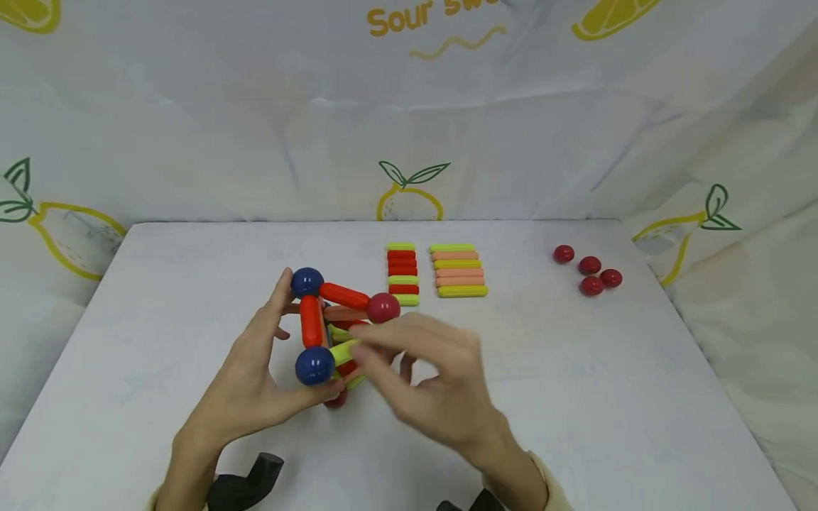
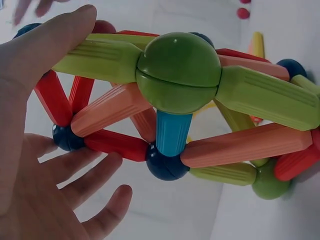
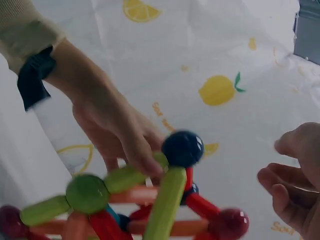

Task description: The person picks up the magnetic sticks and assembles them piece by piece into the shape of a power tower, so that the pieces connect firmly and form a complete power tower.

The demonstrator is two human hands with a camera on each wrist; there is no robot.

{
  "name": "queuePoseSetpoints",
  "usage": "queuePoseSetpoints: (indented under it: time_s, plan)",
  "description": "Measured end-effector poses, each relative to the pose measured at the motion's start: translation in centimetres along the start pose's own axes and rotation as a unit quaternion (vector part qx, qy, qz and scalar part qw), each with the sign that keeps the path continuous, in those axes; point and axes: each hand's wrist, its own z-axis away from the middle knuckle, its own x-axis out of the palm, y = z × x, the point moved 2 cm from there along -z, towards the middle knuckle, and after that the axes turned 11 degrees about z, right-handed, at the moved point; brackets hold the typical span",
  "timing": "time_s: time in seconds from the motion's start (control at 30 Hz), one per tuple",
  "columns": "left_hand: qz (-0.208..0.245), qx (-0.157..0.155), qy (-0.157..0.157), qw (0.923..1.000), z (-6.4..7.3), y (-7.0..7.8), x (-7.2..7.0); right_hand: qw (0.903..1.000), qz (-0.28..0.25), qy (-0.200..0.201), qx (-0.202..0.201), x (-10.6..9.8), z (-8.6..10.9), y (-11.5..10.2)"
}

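Observation:
A frame of magnetic building sticks and balls (image 1: 312,323) is tilted up over the table's left-centre. My left hand (image 1: 255,387) grips it from the left, thumb along a yellow-green stick (image 2: 100,59) and the other fingers spread on the far side. A dark blue ball (image 3: 183,148) tops the near corner, and a green ball (image 2: 178,72) joins two yellow-green sticks at the side. In the head view my right hand (image 1: 441,376) overlaps the frame's right side. The right wrist view shows its fingers (image 3: 285,200) loosely bent, apart from the frame, holding nothing.
Behind the frame lie two stacks of loose sticks, one red and yellow-green (image 1: 402,271), the other peach and yellow (image 1: 459,272). Several dark red balls (image 1: 590,265) sit at the back right of the white table (image 1: 575,411). A lemon-print curtain (image 1: 255,142) hangs behind.

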Motion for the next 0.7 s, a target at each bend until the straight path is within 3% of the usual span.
queuePoseSetpoints:
  time_s: [0.07,0.13,0.23,0.33,0.4,0.53,0.7]
  plan:
    - [0.003,-0.005,0.004,1.0,-0.1,0.0,0.1,0.9976,0.008,0.065,0.021,-0.8,-0.6,2.0]
    - [0.002,-0.007,0.003,1.0,-0.2,-0.1,0.1,0.9937,0.049,0.08,0.062,-0.9,-1.0,4.7]
    - [0.005,-0.01,0.007,0.9999,-0.2,-0.2,0.0,0.9822,0.125,-0.009,0.14,0.4,-0.9,8.8]
    - [0.011,-0.016,0.008,0.9998,0.0,-0.4,0.0,0.9545,0.197,-0.138,0.177,2.6,-0.1,12.1]
    - [0.015,-0.021,0.007,0.9996,0.0,-0.4,0.0,0.9388,0.222,-0.189,0.183,3.8,0.5,13.6]
    - [0.02,-0.021,0.001,0.9996,-0.1,-0.5,0.0,0.9188,0.253,-0.244,0.181,5.1,1.3,14.8]
    - [0.019,-0.017,-0.006,0.9997,-0.2,-0.5,0.0,0.914,0.255,-0.262,0.177,5.4,1.7,15.2]
